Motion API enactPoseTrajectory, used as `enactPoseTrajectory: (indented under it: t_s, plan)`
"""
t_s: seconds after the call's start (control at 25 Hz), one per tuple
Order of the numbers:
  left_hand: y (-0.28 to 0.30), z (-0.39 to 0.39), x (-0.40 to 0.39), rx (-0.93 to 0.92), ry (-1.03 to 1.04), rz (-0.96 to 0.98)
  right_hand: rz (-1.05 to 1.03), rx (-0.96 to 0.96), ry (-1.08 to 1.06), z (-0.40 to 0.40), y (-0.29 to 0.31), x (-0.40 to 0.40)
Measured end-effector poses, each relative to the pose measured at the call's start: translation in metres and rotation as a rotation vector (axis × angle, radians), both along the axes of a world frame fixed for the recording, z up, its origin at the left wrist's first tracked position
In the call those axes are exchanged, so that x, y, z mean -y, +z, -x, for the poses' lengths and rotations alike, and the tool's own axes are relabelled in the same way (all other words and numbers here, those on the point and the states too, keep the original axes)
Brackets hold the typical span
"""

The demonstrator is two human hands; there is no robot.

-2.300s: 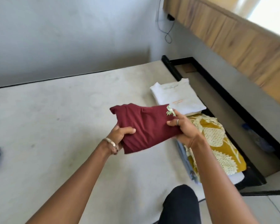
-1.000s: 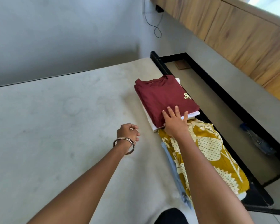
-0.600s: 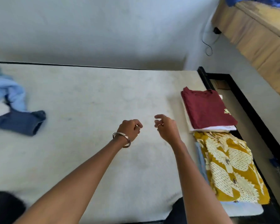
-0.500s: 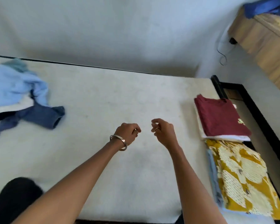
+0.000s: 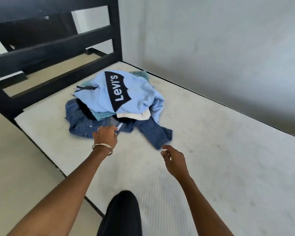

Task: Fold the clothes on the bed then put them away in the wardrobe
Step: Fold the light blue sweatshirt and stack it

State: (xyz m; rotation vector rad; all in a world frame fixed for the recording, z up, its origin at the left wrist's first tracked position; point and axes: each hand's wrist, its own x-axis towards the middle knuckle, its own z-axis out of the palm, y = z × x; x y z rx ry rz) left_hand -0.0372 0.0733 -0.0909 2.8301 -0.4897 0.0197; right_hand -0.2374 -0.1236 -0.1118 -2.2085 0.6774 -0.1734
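Observation:
A loose pile of clothes lies at the far end of the bed. On top is a light blue Levi's shirt. Under it are a teal patterned cloth, a white cloth and a blue denim jacket. My left hand, with bangles at the wrist, reaches onto the near edge of the denim jacket and its fingertips touch the fabric. My right hand hovers over the mattress just short of the denim sleeve end, fingers loosely curled and holding nothing.
A black slatted bed frame stands behind the pile. A grey wall runs along the right side of the bed. Pale floor lies to the left. My knee in black trousers leans on the near edge.
The maroon shirt was laid on the folded stack and released. My view swung left to the unfolded pile, and both hands moved toward it, the left reaching the denim jacket.

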Motion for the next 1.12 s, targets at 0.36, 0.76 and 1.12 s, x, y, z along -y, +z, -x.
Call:
enactPoseTrajectory:
  t_s: [0.36,0.76,1.12]
  plan:
    - [-0.024,-0.157,0.059,0.285,-0.255,-0.449,-0.006,0.123,0.102,-0.162,-0.055,0.006]
    - [0.051,-0.128,0.1,0.237,0.038,0.541,-0.164,0.143,0.043,-0.136,-0.013,0.016]
    - [0.24,0.011,0.125,-0.202,-0.576,1.036,-0.254,0.299,0.026,-0.064,0.094,0.025]
